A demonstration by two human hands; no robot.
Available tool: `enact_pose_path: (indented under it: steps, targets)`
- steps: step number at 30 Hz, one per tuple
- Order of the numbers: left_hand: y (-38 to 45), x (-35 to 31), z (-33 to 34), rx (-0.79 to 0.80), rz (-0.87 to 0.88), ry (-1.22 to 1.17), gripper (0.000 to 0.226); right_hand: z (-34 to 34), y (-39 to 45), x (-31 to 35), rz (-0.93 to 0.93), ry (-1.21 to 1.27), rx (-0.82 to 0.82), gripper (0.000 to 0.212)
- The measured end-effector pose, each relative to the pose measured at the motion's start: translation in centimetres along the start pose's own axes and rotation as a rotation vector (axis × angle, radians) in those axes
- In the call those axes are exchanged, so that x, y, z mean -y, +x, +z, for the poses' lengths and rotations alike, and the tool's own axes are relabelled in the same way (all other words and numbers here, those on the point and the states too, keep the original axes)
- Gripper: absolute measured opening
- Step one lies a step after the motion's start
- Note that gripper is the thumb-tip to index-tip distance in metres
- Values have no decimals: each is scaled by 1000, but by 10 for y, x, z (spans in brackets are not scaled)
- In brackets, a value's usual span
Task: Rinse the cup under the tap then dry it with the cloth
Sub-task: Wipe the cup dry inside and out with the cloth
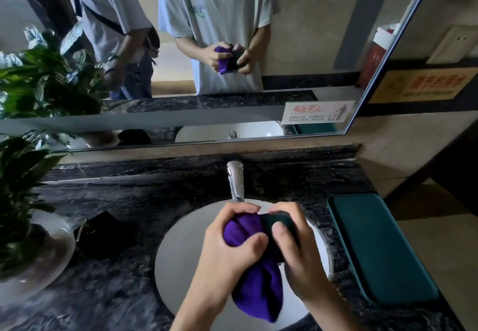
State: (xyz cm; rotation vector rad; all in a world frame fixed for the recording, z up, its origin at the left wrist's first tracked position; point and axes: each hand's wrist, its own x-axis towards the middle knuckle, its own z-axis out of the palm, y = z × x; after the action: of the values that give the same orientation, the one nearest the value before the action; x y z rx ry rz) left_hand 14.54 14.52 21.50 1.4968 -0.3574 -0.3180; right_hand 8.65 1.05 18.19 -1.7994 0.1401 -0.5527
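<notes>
The cup (280, 229), dark green and mostly hidden, is held over the white basin (181, 258), just near of the chrome tap (236, 183). The right hand (294, 250) wraps it, fingers (279, 229) curled around its side. The left hand (232, 248) presses the purple cloth (254, 273) against and apparently into the cup's left end, its fingers bunched on the fabric, while a loose tail of cloth hangs down towards the person.

The main risk appears to be grip: a cup that may be wet, held only by the curl of one hand, could slip as the cloth is twisted against it and drop into the basin below. The hanging tail could also dip into the bowl and pick up water, which would undo the drying. No water is visibly running from the tap.

The desk (124, 292) is dark veined stone with the round basin sunk into it. On its left stand a leafy plant in a pale pot (36, 250) and a small black object (101, 232) that cannot be identified. A teal pad (380, 248) lies to the right of the basin. A wide mirror (297, 20) on the far wall reflects the person drying the cup and a second person standing to the left. Notices are stuck on the mirror's lower right and on the right-hand wall.
</notes>
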Motion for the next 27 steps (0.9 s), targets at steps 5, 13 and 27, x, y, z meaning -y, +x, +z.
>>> enact_pose_path:
  steps: [5,13,27]
  targets:
    - [-11,2,6,154,141,288,40,-1,12,9,635,220,68,45]
    - [-2,8,0,9,-84,-133,33,-10,-3,0,46,-83,144,34]
    - [-3,8,-12,-59,-103,-244,27,-3,0,3,93,-102,222,45]
